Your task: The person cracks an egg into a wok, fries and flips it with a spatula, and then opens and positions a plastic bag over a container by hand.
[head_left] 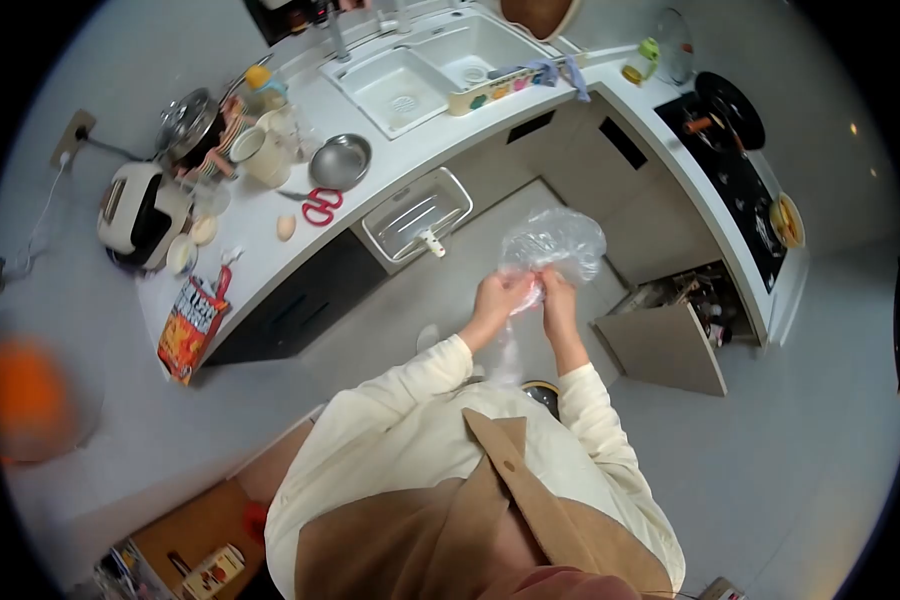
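A clear plastic bag [555,243] hangs between my two hands, in front of my body and over the floor. Its puffed-up part bulges beyond my fingers, and a thinner part trails down towards my waist. My left hand [497,300] pinches the bag from the left. Close beside it, my right hand [558,302] is closed on the same gathered part, the fingertips of both hands nearly touching. Something pinkish shows through the plastic at my fingers; I cannot make out what it is.
On the left counter [255,235] are red scissors [322,207], a metal bowl [340,162], an egg [286,228] and a snack bag [192,325]. A double sink [400,95] lies ahead. An open cabinet door [665,345] juts out at the right, below the stove [735,185].
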A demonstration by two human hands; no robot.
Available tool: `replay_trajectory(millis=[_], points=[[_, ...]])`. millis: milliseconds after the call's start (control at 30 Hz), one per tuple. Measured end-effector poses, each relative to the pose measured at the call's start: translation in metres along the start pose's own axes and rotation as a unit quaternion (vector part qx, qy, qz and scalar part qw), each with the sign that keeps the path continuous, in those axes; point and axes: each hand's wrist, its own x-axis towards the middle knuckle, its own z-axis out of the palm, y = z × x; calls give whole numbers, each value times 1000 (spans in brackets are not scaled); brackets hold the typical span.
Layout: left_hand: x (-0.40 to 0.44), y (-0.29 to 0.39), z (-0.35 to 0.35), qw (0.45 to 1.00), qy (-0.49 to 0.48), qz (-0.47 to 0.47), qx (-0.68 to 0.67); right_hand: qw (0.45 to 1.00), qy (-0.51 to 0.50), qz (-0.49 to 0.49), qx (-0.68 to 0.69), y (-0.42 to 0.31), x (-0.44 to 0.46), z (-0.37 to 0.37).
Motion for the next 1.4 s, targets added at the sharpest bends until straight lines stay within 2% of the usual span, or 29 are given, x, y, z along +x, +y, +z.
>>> replay_trajectory(millis=[100,167,200,233,267,300,367,400,467,533,600,667,700,767,867,967,1133,1233,1300,1367,1400], points=[[-5,0,-41,997,47,43,-42,968,-49,84,232,11,12,-34],[-8,-3,-84,985,133,105,27,915,-47,95,389,38,41,-73],[-14,0,-98,972,197,126,-25,939,-21,112,323,11,27,-62],[-20,4,-112,952,259,148,-75,965,-123,118,197,14,26,-71],[-29,5,-133,946,264,143,-124,965,-222,119,67,18,28,-87],[-42,4,-154,937,269,138,-173,939,-316,117,-64,20,29,-93],[-82,17,-179,940,245,118,-208,864,-433,168,-197,2,20,-76],[-97,20,-188,939,263,115,-188,814,-485,189,-260,-3,18,-64],[-126,14,-206,943,289,114,-120,832,-389,64,-389,19,57,-31],[-149,5,-221,941,317,102,-57,909,-252,78,-322,33,88,33],[-159,0,-233,932,354,72,-21,896,-258,16,-360,60,110,102],[-160,-4,-240,923,376,77,6,798,-256,-195,-510,114,138,154],[-160,-5,-242,918,388,80,18,809,-267,-142,-504,144,154,172],[-156,-2,-243,903,425,64,12,701,-255,-172,-644,147,154,198],[-151,-8,-254,891,449,69,-5,711,-221,-144,-652,181,183,205],[-144,-2,-263,894,443,44,-44,720,-250,-111,-638,157,192,205],[-123,16,-282,901,428,40,-50,805,-284,-135,-503,90,194,149],[-113,29,-286,905,422,41,-48,855,-317,-95,-399,-9,166,130],[-109,32,-285,905,419,41,-59,832,-278,-164,-452,-33,190,110],[-106,38,-280,905,418,36,-71,817,-263,-263,-441,-59,223,120],[-103,40,-278,904,418,36,-76,849,-256,-224,-404,-77,231,141]])
